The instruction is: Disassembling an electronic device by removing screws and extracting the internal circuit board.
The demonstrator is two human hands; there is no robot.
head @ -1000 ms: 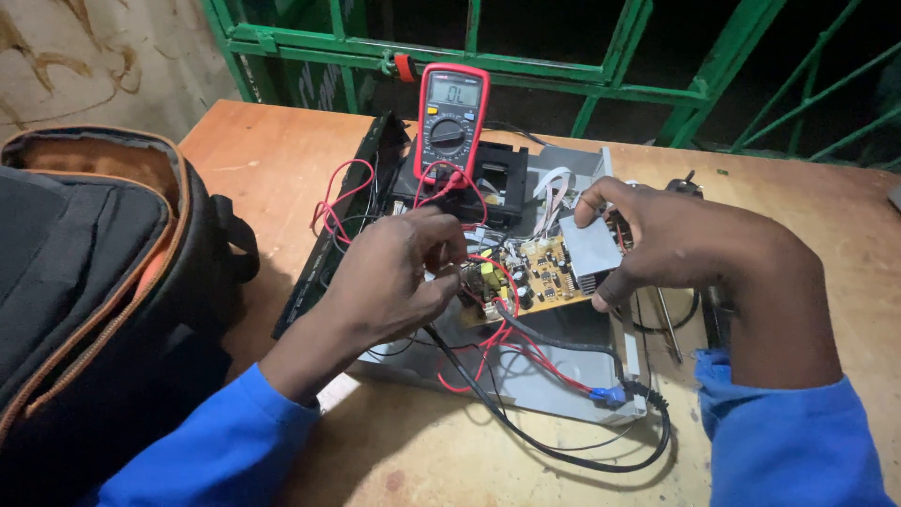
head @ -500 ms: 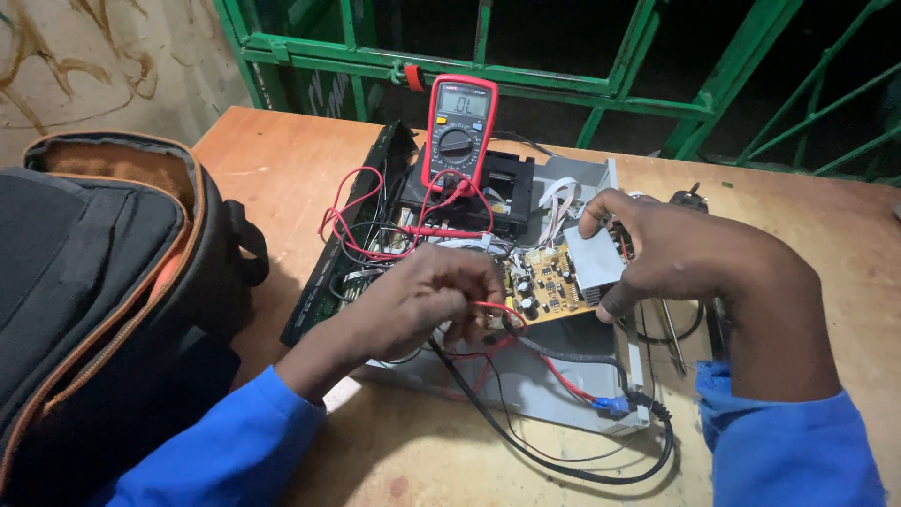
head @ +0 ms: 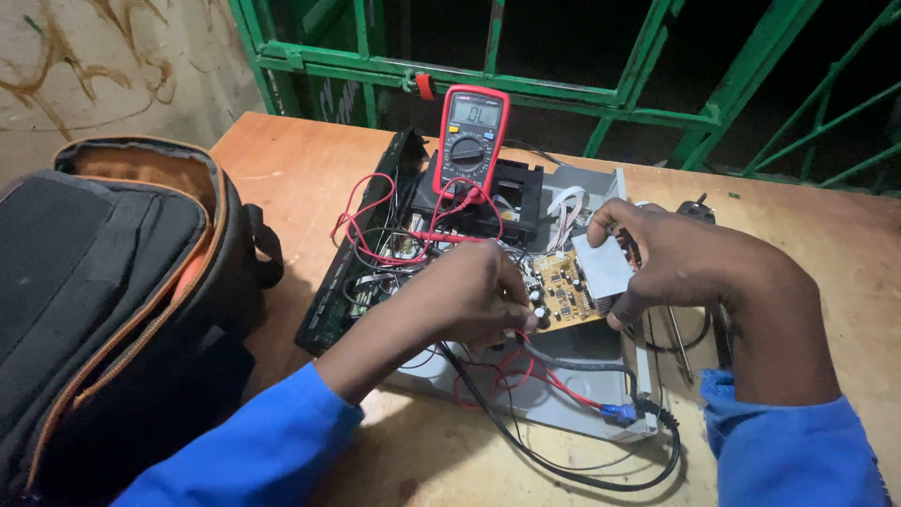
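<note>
A red multimeter [head: 469, 141] leans at the back of an opened grey electronic device [head: 554, 376] on a wooden table [head: 300, 178]. Red and black leads [head: 375, 235] run from the meter toward me. My left hand [head: 465, 296] is closed over the lead probes and presses them to the left edge of a tan circuit board [head: 563, 291]. My right hand [head: 676, 263] grips the right side of that board by its square metal heat sink [head: 603, 268], tilting it up above the chassis.
A black bag with orange trim [head: 113, 282] lies open at the left, touching the table edge. Green metal bars [head: 601, 56] run behind the table. Black cables [head: 582, 460] loop in front of the device, and thin metal tools [head: 680, 343] lie under my right wrist.
My left hand has slid right and down along the board's left edge with the probes. The right hand keeps its hold on the board.
</note>
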